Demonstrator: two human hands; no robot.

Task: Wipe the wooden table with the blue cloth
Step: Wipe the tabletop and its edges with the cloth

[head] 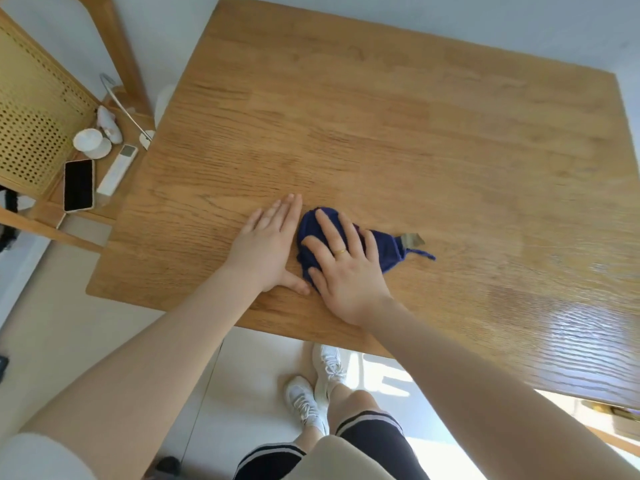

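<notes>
Head view: right hand (341, 268) presses spread, straight fingers (327, 226) flat on the bunched cloth (381, 247), likely for wiping pressure. Left hand (268, 245) lies flat on the table (381, 116) beside it, fingers together, holding nothing, probably bracing.

Gold ring (339, 251), white sneakers (304, 403), striped-hem shorts (374, 436)

I'm seeing the cloth (382, 249) lying near the table's (415, 140) near edge, my right hand (343, 268) lying flat on it, my left hand (268, 247) resting just left. A phone (79, 185) and remote (117, 169) are sitting far left on a side shelf (52, 211).
</notes>
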